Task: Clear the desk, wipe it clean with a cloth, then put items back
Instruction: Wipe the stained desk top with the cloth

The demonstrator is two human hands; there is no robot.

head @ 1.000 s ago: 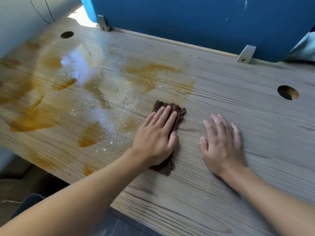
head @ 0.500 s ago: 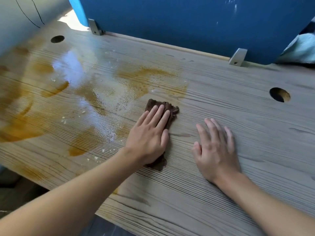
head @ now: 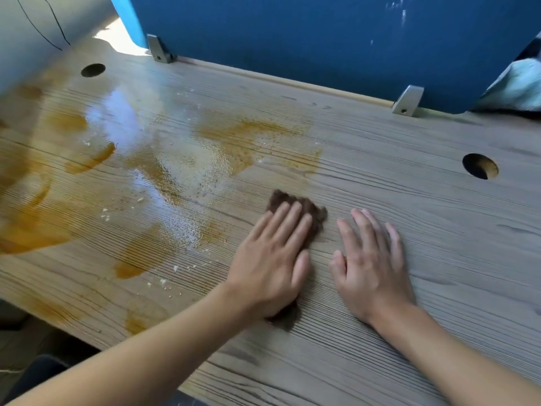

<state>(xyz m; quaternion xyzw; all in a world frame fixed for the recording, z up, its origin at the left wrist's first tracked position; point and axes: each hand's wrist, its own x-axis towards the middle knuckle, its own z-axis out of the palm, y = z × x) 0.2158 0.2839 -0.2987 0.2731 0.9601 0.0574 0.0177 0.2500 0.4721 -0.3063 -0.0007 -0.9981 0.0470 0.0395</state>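
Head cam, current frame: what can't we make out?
Head view, all:
Dark brown cloth: mostly under the flat left hand; full shape unknown.
Orange-brown spill on the grey wood-grain desk: blurred, cut off at the left edge.
Pale teal fabric behind the blue divider panel: cut by the right edge, unidentifiable.
Desk under the right hand: hidden.

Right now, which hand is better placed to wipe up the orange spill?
Left: the left hand presses flat on the brown cloth, nearest the spill; the right hand lies flat on bare desk, holding nothing.
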